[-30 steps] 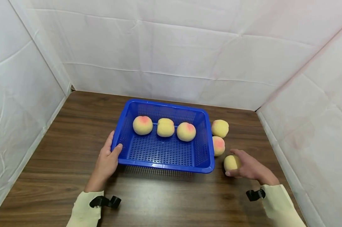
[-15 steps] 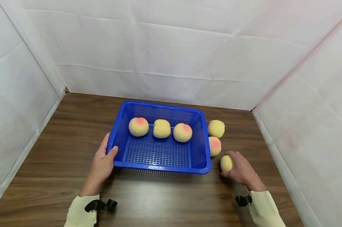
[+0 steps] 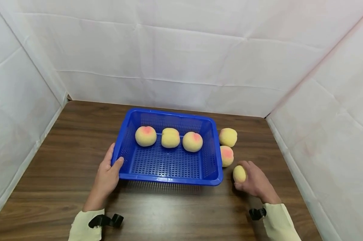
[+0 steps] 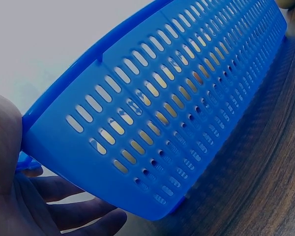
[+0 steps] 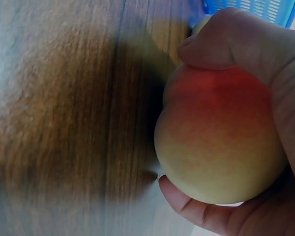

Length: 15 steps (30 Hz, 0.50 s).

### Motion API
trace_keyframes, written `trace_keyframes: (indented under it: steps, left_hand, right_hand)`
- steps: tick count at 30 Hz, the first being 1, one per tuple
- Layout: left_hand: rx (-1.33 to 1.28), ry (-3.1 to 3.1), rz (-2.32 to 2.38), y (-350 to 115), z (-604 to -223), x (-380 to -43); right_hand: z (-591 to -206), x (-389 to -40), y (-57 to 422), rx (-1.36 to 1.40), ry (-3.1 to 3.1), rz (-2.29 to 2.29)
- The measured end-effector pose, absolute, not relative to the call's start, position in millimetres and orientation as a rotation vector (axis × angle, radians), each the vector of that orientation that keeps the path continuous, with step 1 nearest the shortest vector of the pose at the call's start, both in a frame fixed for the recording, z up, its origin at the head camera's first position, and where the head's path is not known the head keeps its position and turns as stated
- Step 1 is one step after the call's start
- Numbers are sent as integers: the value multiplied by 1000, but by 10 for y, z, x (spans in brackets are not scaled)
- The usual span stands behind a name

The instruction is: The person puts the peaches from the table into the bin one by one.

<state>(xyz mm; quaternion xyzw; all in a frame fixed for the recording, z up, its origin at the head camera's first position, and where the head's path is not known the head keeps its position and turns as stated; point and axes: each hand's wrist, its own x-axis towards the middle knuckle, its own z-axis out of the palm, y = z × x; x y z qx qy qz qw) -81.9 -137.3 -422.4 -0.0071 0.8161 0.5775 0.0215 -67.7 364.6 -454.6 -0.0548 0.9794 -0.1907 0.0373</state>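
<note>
A blue plastic basket [image 3: 169, 179] with slotted walls stands mid-table, and my left hand [image 3: 107, 174] grips its left rim, thumb over the edge. Inside, a row of three peaches lies toward the back: a left peach [image 3: 146, 136], a middle peach [image 3: 170, 138] and a right peach [image 3: 192, 142]. My right hand [image 3: 255, 180] holds another peach [image 5: 221, 132] right of the basket, thumb on one side and fingers on the other. Through the basket's slots [image 4: 152, 98], the left wrist view shows yellow patches of fruit.
Two more peaches lie outside against the basket's right side, a far peach [image 3: 228, 137] and a nearer peach [image 3: 227, 156]. White sheeting [image 3: 181, 60] encloses the brown wooden table [image 3: 166, 214] at the back and both sides.
My right hand has closed its grip round the peach. The whole head view has shifted slightly, while my left hand keeps hold of the basket rim.
</note>
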Motion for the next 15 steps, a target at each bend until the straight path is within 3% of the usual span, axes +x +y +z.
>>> trace_keyframes:
  steps: [15]
  left_hand:
    - [-39,2508,1782,-1379,-4206,-819]
  right_hand:
    - [-4577,-716,3711,-245,3004,-637]
